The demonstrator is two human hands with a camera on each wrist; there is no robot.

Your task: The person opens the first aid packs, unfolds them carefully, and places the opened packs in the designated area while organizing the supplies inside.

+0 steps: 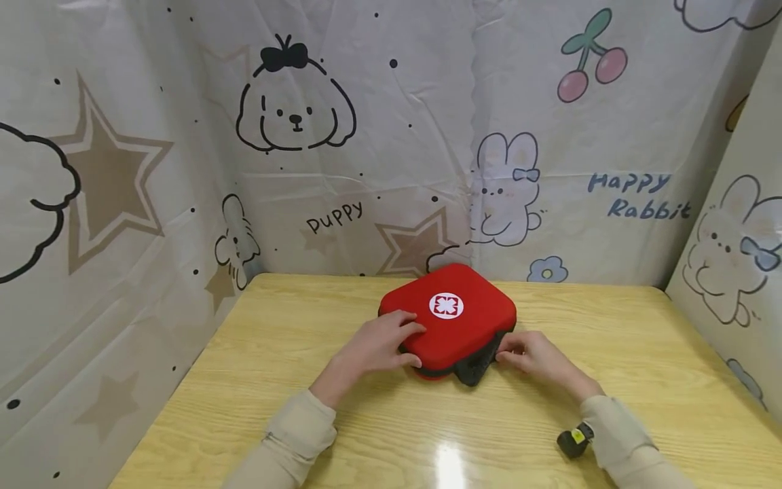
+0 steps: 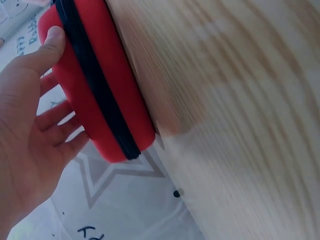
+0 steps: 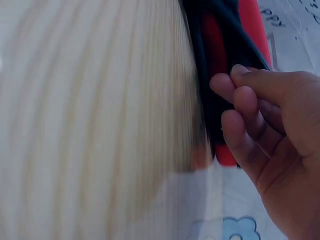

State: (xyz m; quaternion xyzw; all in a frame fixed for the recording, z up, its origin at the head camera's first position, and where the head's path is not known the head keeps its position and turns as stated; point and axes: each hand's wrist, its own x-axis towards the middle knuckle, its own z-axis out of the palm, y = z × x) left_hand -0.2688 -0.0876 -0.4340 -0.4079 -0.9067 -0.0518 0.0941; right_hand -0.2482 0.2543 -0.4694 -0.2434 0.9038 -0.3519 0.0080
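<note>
A red zip-up first-aid case [image 1: 467, 326] with a white round emblem lies on the table. My left hand [image 1: 385, 341] rests on its left corner, fingers on the lid and thumb at the near edge. In the left wrist view those fingers are spread against the red shell, beside the black zipper band [image 2: 95, 75]. A black carrying handle [image 1: 476, 367] juts from the near right side. Right by it, the thumb and forefinger of my right hand [image 1: 537, 354] pinch what looks like the zipper pull, mostly hidden by the fingertips.
The wooden table [image 1: 293, 319] backs onto a printed cloth [image 1: 415, 136] close behind the case, with more cloth at both sides. A small black device with a yellow mark [image 1: 574, 440] sits at the right sleeve's cuff.
</note>
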